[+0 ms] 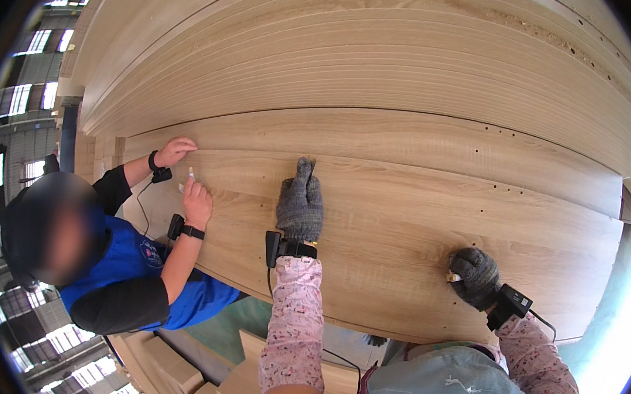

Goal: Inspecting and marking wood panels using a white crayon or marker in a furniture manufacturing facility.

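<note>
A large light wood-grain board (402, 226) lies in front of me, on top of a stack of similar boards. My left hand (300, 199), in a grey knit glove, rests flat on the board with fingers pointing away from me. My right hand (474, 275), also gloved, is curled around a small white object (455, 278) pressed against the board near its right part. Small drilled holes (505, 188) dot the board's right side.
A co-worker in a blue shirt stands at the left; that person's hands (196, 201) touch the board's left end, one holding a small white piece (190, 174). Stacked boards (356, 59) rise behind. More panels (169, 367) lie below the board's near edge.
</note>
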### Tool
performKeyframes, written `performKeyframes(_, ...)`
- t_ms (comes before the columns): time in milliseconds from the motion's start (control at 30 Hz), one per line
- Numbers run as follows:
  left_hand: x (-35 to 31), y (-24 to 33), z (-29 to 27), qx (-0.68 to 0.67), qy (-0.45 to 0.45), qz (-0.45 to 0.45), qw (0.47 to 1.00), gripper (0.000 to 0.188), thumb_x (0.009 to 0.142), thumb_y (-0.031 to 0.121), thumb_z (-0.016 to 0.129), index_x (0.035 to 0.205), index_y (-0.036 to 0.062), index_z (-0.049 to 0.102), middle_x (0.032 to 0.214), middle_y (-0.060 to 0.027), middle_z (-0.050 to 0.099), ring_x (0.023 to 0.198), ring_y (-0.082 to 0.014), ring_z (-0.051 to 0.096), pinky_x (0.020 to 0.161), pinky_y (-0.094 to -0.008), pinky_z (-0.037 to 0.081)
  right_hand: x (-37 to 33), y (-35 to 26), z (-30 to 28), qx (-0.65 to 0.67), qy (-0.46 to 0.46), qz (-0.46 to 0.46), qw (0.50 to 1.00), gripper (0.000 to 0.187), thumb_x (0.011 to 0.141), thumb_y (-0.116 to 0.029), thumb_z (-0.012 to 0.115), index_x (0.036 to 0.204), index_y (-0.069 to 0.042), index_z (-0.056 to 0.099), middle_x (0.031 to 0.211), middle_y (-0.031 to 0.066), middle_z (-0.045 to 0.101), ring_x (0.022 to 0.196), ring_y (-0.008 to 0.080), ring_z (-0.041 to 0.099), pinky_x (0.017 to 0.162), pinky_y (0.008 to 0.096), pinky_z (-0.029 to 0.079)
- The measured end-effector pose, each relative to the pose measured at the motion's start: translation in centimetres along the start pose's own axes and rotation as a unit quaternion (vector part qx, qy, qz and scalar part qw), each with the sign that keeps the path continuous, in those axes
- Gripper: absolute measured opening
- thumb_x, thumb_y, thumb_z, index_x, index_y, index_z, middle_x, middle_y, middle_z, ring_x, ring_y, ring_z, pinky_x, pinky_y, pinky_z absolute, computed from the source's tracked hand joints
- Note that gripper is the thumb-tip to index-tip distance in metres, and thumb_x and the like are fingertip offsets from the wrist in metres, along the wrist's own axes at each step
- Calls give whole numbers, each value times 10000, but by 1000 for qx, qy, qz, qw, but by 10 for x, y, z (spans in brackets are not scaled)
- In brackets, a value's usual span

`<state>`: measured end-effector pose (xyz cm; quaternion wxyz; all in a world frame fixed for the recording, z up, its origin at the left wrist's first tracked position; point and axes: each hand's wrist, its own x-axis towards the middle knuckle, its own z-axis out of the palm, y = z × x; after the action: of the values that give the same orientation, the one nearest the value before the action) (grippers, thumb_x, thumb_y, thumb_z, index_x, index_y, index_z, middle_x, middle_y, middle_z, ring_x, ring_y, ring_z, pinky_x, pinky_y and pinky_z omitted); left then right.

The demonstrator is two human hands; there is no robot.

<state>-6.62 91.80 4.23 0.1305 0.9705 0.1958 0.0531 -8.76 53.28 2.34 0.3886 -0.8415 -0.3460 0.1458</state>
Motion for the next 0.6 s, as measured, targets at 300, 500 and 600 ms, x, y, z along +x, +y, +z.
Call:
performKeyframes(300, 9, 2, 1, 46, -26, -3, 999, 408, 964, 308, 523, 1353, 186, 518, 919, -211, 610, 851, -386, 614, 728, -494, 486, -3, -1, 1, -16, 22, -10, 1000, 244, 766, -266, 710, 947, -116, 645, 979, 117, 629, 874, 342, 618, 709, 456, 515)
performKeyframes(500, 5, 8, 4, 26, -108, -32, 993, 377, 992, 327, 458, 1332, 192, 549, 1014, -200, 626, 915, -382, 606, 793, -479, 476, -1, 0, 2, -15, 3, 5, 1000, 239, 759, -262, 716, 935, -118, 643, 961, 117, 628, 868, 346, 618, 713, 456, 515)
performKeyframes(600, 8, 2, 5, 10, -40, -7, 999, 381, 989, 323, 467, 1344, 200, 530, 948, -201, 616, 873, -383, 612, 752, -483, 486, -1, 1, 2, 5, 10, -12, 1000, 228, 765, -260, 713, 925, -115, 639, 951, 121, 623, 865, 347, 617, 712, 456, 515)
